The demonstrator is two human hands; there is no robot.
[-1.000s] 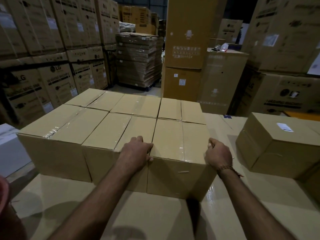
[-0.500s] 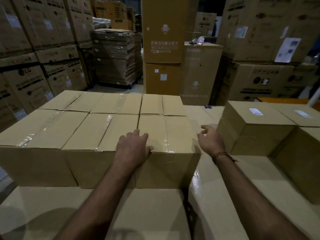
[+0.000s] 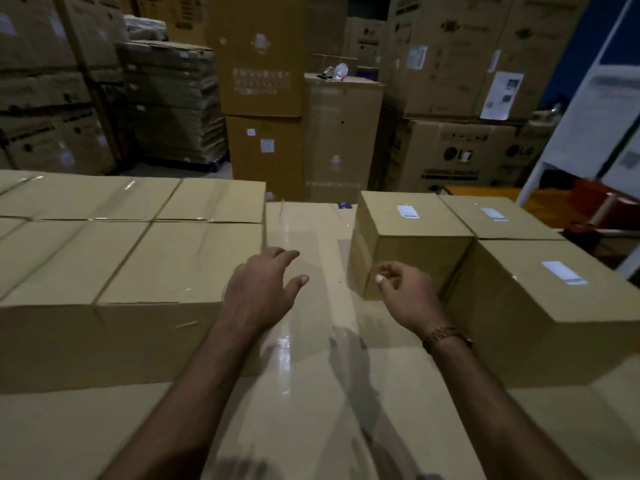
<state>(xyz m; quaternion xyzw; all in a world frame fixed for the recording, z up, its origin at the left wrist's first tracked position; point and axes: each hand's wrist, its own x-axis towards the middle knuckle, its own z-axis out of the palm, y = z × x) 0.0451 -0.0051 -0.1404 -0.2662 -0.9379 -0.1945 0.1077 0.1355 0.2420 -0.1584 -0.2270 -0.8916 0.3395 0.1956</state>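
Cardboard taped box (image 3: 173,265) sits beside the left hand (image 3: 263,292), fingers spread wide; right hand (image 3: 407,296), loosely curled and empty, is near the labelled box (image 3: 415,226).

The left grip (image 3: 263,287) no longer rests on the front top edge of the taped box (image 3: 166,265). It has lifted off and moved right, and now hangs with fingers spread over the glossy strip of surface (image 3: 311,393) between that box and the labelled box (image 3: 408,237). The right grip (image 3: 405,292), which a second ago clasped the taped box's right edge, has let go and is now loosely curled, holding nothing, in front of the labelled box's near corner. The view has swung right, bringing further labelled boxes (image 3: 561,282) into sight.
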